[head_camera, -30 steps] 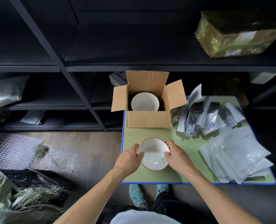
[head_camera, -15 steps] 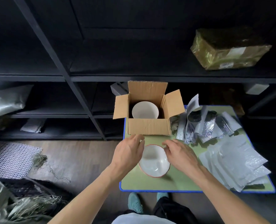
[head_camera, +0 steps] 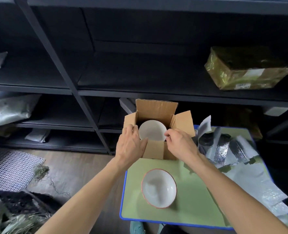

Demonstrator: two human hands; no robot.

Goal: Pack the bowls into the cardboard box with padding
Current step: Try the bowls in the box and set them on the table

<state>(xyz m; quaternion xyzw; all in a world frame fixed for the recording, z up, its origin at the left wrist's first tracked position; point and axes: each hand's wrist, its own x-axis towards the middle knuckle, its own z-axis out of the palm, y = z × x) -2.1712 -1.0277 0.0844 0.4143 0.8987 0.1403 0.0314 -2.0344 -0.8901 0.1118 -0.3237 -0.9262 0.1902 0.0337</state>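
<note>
An open cardboard box [head_camera: 155,150] stands at the far end of the green table [head_camera: 194,196], with a white bowl [head_camera: 152,132] inside it. A second white bowl with a red rim [head_camera: 158,188] sits free on the table in front of the box. My left hand [head_camera: 131,144] lies against the box's left side, fingers fairly straight beside the inner bowl and thumb on the front wall. My right hand [head_camera: 178,143] is at the box's right side, its fingers curled at that bowl's rim; whether they grip it is unclear.
White foam padding sheets [head_camera: 251,183] and silver foil pouches [head_camera: 222,149] cover the table's right side. Dark metal shelving stands behind, holding a gold-wrapped parcel [head_camera: 246,68]. White mesh [head_camera: 13,168] and straw [head_camera: 21,222] lie on the floor to the left.
Both hands let go of the red-rimmed bowl, leaving it on the table, and moved forward to the box and the bowl inside it.
</note>
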